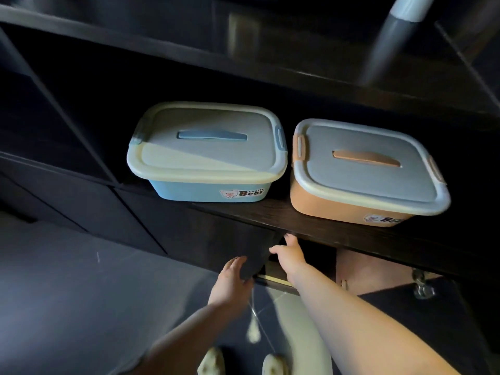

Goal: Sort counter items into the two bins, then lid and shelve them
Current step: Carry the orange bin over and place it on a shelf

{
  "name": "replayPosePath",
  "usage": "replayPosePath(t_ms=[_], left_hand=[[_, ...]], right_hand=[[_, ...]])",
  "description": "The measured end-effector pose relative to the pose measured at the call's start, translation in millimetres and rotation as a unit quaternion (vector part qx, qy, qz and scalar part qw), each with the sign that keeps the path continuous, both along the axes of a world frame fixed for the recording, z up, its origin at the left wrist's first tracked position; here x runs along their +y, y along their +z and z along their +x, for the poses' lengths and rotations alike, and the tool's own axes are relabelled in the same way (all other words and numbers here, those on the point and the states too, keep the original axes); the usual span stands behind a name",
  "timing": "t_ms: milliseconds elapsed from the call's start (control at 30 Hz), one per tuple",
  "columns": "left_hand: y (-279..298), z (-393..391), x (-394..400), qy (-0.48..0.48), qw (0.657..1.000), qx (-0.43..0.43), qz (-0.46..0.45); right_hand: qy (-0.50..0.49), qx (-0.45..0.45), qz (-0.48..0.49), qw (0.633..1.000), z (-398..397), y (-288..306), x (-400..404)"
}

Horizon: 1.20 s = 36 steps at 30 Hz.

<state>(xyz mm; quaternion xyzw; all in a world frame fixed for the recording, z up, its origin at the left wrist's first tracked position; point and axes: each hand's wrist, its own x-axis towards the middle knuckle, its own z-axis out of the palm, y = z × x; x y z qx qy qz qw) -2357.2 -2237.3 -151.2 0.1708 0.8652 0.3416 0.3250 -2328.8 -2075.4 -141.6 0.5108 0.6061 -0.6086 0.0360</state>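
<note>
Pretty dim spot here, all dark wood-grain cabinetry with a dark shelf running across the middle and a greyish floor down below.

Two lidded storage bins are sitting on that shelf side by side, close but not quite touching. The blue bin is on the left with a pale lid that has a blue handle recessed in the middle and blue clips at the sides. There's a "Gentle Bear" sticker on its front. The orange bin is on the right, a bit nearer the shelf's front edge, with the same kind of pale lid but an orange handle and orange clips. Both lids are seated on their bins.

Below the shelf a dark cabinet door is swung partly open. The left hand has its fingers wrapped around the lower corner of that door, thumb side toward the camera. The right hand reaches up toward the underside of the shelf edge, fingers loosely spread and not gripping anything.

Something light grey and blurry hangs in at the top right, can't tell what it is. Two light-coloured shoes show at the bottom.
</note>
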Motion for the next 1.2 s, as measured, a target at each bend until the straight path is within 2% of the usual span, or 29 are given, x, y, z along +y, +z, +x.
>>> replayPosePath(t_ms=[100,200,300,367,533,700,767,900,967,1133,1200], left_hand=[[-3,14,-6,0.059,0.998,0.0,0.013],[6,24,2,0.158,0.983,-0.058,0.071],[17,30,15,0.245,0.959,-0.083,0.118],[18,37,15,0.29,0.95,-0.073,0.089],[10,58,-9,0.343,0.932,-0.074,0.094],[9,68,-35,0.396,0.904,-0.072,0.147],[10,73,-51,0.392,0.902,-0.073,0.167],[5,73,-86,0.326,0.925,-0.105,0.165],[1,68,-103,0.331,0.92,-0.118,0.174],[-2,63,-169,0.286,0.921,-0.168,0.206],[-6,60,-208,0.292,0.913,-0.188,0.216]], right_hand=[[0.03,0.021,0.076,0.996,17,-5,-2],[0.108,0.03,0.133,0.985,50,-1,-22],[0.167,0.051,0.145,0.974,83,2,-52],[0.238,0.05,0.163,0.956,96,0,-67],[0.363,-0.006,0.141,0.921,100,-7,-75],[0.438,-0.001,0.156,0.885,97,-4,-99],[0.434,0.009,0.136,0.89,91,1,-108],[0.455,0.014,0.105,0.884,78,2,-121],[0.436,0.005,0.053,0.898,72,1,-131],[0.415,-0.068,-0.085,0.903,61,7,-187],[0.411,-0.08,-0.095,0.903,58,4,-225]])
